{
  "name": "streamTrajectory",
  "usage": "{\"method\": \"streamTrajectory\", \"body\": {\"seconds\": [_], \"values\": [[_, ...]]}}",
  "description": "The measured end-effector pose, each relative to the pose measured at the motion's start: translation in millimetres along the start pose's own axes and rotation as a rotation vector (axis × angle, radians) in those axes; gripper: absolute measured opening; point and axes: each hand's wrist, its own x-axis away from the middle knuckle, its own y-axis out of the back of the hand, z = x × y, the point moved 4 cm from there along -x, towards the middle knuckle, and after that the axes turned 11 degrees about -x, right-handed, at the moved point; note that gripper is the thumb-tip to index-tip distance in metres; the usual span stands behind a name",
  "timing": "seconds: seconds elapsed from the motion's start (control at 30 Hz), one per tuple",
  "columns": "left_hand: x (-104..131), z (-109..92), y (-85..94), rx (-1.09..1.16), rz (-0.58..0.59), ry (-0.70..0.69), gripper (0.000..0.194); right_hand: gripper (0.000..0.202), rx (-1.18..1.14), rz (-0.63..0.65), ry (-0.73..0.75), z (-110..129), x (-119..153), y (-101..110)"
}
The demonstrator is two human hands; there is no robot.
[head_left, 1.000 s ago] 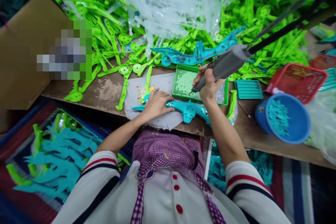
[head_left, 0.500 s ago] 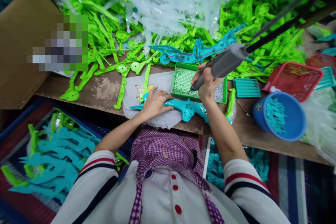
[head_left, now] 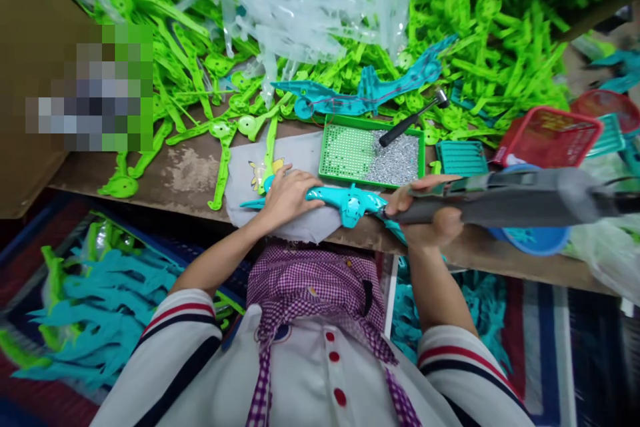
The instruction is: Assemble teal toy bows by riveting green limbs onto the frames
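Observation:
My left hand (head_left: 291, 196) lies over the left part of a long turquoise plastic piece (head_left: 353, 204), its fingers closed across it and pressing it on a grey cloth (head_left: 315, 223) at the bench's near edge. In my right hand (head_left: 431, 221) is a grey electric screwdriver (head_left: 515, 199), held nearly level with its tip at the right part of the turquoise piece. Just beyond stands a green perforated tray (head_left: 345, 153) with small silvery screws (head_left: 397, 163). A hammer (head_left: 410, 123) rests across the tray's far right rim.
Lime-green plastic parts (head_left: 480, 53) and clear bags (head_left: 310, 7) heap up at the back. A wired turquoise piece (head_left: 365, 93) lies behind the tray. To the right are a red basket (head_left: 550, 137) and a blue bucket (head_left: 537, 243); a crate of turquoise parts (head_left: 100, 307) sits lower left.
My right hand has brought the screwdriver from over the screw tray down and right to the turquoise piece, swinging it level. The hammer has come into view. My left hand stays on the piece.

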Motion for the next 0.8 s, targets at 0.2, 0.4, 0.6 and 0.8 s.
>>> {"method": "streamTrajectory", "body": {"seconds": [0.2,0.4,0.6,0.8], "values": [[0,-10,2.7,-0.060,0.011,-0.062,0.035,0.041,0.044,-0.120,0.060,10,-15,29],[-13,-7,-0.1,-0.014,0.080,-0.065,0.028,0.039,-0.007,-0.091,0.060,-10,-15,30],[-12,-8,0.4,-0.040,0.089,-0.042,0.029,0.044,0.030,-0.105,-0.083,-30,-16,34],[-10,-10,1.3,-0.031,0.069,-0.037,0.028,0.052,0.103,-0.068,-0.193,-41,-16,29]]}}
